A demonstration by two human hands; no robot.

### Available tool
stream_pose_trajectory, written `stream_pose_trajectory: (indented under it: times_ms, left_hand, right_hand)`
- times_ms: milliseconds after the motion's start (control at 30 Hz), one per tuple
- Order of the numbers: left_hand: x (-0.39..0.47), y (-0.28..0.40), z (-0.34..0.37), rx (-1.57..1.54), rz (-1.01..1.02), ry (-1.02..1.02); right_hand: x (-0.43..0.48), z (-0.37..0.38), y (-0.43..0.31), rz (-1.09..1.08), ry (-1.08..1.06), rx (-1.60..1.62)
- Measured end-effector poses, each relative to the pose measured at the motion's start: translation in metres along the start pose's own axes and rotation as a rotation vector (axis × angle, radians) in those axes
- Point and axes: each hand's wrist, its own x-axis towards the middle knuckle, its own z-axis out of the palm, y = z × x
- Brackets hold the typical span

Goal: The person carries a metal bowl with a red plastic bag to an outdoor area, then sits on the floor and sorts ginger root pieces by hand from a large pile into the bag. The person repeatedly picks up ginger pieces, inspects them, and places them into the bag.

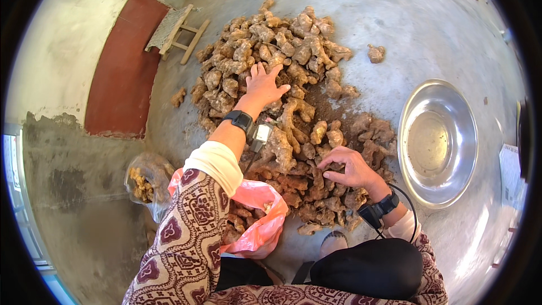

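Note:
A large heap of soil-covered ginger rhizomes (262,34) lies on the concrete floor. Over its middle reaches my left hand (263,85), fingers spread and palm down on the rhizomes, with nothing gripped. Lower right, my right hand (353,168) bends over a nearer, darker cluster of ginger (326,203). Its thumb and index fingertips are slightly apart beside a rhizome; whether they pinch it is unclear. Beneath my left forearm stands a pink plastic bag (271,224), its mouth spread, with ginger pieces (241,220) inside. My sleeve hides part of that bag.
A shiny metal basin (438,144) sits right of the heap. One loose rhizome (376,54) lies above it, another (178,97) at left. A low wooden stool (182,36) stands by the wall. A clear plastic bag (148,178) holds yellowish pieces. My shoe (333,243) is near the heap.

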Motion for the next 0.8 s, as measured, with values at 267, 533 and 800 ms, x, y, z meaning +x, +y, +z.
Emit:
stream_pose_trajectory:
  times_ms: [267,533,800]
  left_hand:
    - [0.011,-0.004,0.004,-0.113,-0.024,0.166]
    - [-0.041,-0.019,0.027,-0.526,0.189,0.334]
    - [-0.102,0.002,0.014,-0.995,0.011,-0.004]
  right_hand:
    - [-0.010,0.004,-0.008,0.041,0.015,0.120]
    - [-0.007,0.016,-0.005,0.178,0.135,0.420]
    - [0.004,0.023,0.001,0.226,0.337,0.573]
